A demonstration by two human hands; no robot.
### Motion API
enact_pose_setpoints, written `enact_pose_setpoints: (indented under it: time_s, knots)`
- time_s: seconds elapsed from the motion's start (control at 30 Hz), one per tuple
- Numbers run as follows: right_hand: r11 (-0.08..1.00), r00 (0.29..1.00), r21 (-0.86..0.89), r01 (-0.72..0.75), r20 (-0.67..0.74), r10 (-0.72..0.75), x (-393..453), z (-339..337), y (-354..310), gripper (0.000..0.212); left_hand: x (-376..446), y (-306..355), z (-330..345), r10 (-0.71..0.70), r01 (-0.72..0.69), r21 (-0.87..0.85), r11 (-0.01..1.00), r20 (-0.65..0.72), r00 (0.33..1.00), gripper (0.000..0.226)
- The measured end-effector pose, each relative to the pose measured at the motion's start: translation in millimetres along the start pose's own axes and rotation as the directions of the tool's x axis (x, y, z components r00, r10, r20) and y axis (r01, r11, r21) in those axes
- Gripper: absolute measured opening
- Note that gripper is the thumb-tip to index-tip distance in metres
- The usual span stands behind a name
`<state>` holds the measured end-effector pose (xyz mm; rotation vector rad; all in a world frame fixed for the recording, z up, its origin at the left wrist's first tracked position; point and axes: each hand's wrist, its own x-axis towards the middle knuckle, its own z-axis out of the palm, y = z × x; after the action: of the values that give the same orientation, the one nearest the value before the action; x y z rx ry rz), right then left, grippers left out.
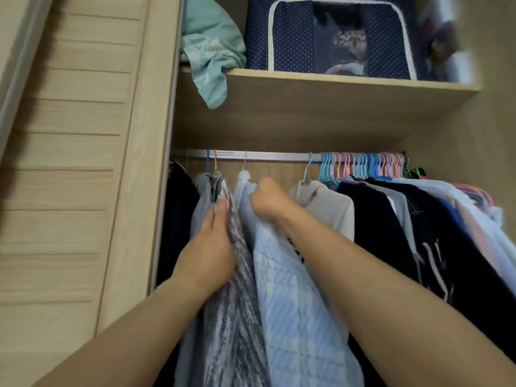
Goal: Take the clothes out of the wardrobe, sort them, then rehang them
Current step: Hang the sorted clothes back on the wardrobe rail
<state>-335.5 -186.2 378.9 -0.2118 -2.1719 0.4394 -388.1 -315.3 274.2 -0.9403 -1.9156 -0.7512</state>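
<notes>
Between hangers, right hand (268,201) grips blue garment (293,303)

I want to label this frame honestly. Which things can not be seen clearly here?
Head view:
- Right hand: fingertips hidden, curled into the pale blue quilted garment.
- Navy dotted fabric storage box: cut off by the top edge; contents blurred behind its window.
- Dark garment at far left: mostly hidden by the wardrobe's wooden side panel.

Both bare forearms reach forward and up, nearly side by side. The left hand (208,254) lies flat with its fingers straight and pressed together, thumb alongside. The right hand (269,201) is curled into a fist, its knuckles uppermost and its wrist bent slightly inward.
</notes>
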Motion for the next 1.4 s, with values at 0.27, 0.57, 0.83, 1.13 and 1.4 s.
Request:
enact_pose_setpoints:
  time_s: [0.27,0.57,0.83,1.13,1.4]
  knots:
    - [0.804,0.952,-0.572,-0.162,-0.306,-0.026,3,-70,103,0.03,-19,-3,21,-0.108,0.066,0.349,0.935,0.103,0.989,0.09]
    - [0.977,0.963,0.056,0.207,0.163,-0.213,13,-9,45,0.039,54,36,16,-0.075,0.085,0.219,0.972,-0.052,0.996,0.064]
    - [0.737,0.971,-0.632,-0.239,-0.182,0.159,17,-115,158,0.019,56,45,40,0.231,-0.091,0.511,0.855,-0.219,0.948,0.051]
    - [0.966,0.945,0.254,0.048,0.302,-0.126,28,-34,51,0.032,112,92,22,-0.072,0.025,-0.185,0.982,-0.249,0.966,0.045]
    - [0.61,0.965,-0.75,-0.255,-0.243,0.104,19,-135,184,0.042,98,107,30,-0.028,0.019,0.31,0.951,0.023,0.999,0.041]
